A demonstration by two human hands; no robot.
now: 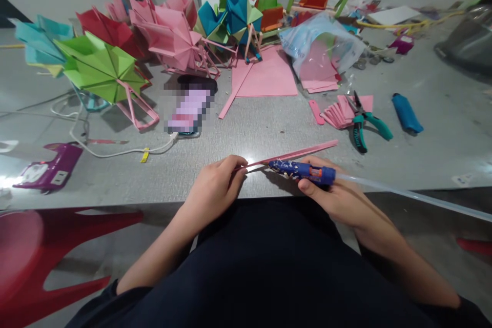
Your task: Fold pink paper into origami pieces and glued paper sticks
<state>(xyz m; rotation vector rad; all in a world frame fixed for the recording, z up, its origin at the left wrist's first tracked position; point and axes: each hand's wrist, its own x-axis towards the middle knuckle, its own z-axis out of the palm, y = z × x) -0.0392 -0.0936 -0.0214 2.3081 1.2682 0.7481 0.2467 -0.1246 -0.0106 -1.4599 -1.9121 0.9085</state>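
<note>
Between the thumb and fingers of my left hand (217,184) is the left end of a narrow pink paper strip (303,151), which slants up to the right over the table. Wrapped in my right hand (330,197) is a blue hot glue gun (292,169), stained with whitish glue. Its nozzle points left and lies at the strip, close to my left fingertips; whether it touches cannot be made out. A long translucent glue stick (407,195) runs out of the gun's back to the right.
Folded-paper wheels, one green (102,69) and one pink (172,36), stand at the back left. A phone (190,107) lies on the grey table (253,130). Pink sheets (269,74), pliers (359,123), a blue roll (407,113) and a plastic bag (319,43) lie beyond my hands.
</note>
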